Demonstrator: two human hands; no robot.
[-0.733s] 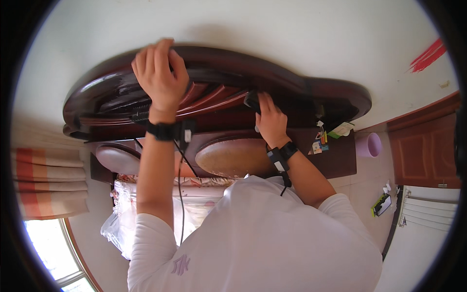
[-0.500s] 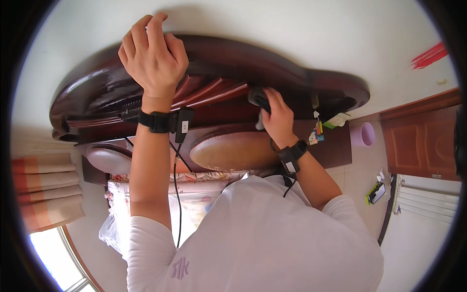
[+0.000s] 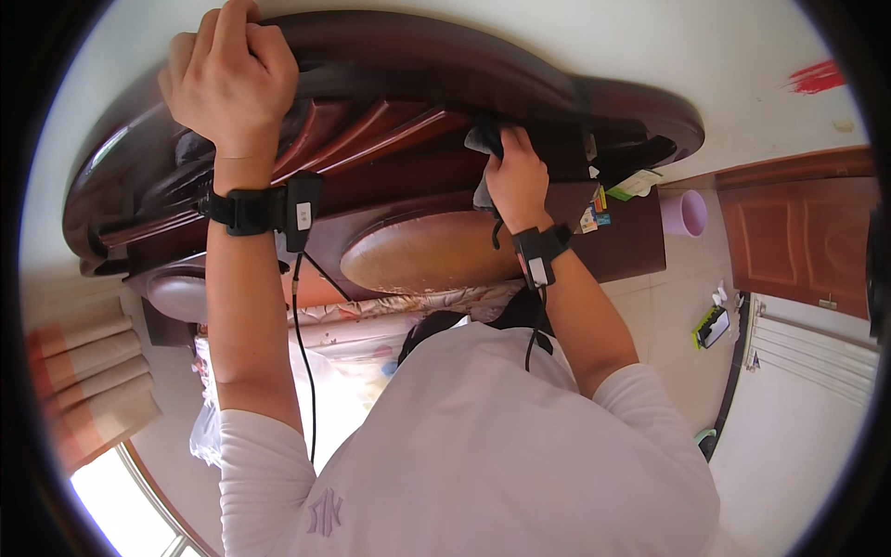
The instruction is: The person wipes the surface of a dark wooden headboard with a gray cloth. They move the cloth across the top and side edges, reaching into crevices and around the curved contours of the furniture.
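Note:
A dark, glossy carved wooden headboard stands against the wall in front of me. My left hand is curled over its top edge at the left, the fingertips hidden behind the rim. My right hand grips a dark grey cloth against the headboard face, right of the carved rays. Part of the cloth hangs out beside the palm. Each wrist carries a black strap with a small box and cable. Below the carving is an oval brown padded panel with a worn lower edge.
Small packets and a green-white package lie on the ledge at right. A purple bin stands on the floor beyond, near a brown door. Bedding lies below me; a striped curtain hangs at left.
My left hand has moved up and left, its fingers now bent over the headboard's rim. My right hand has shifted slightly up and left with the cloth. The view has shifted a little.

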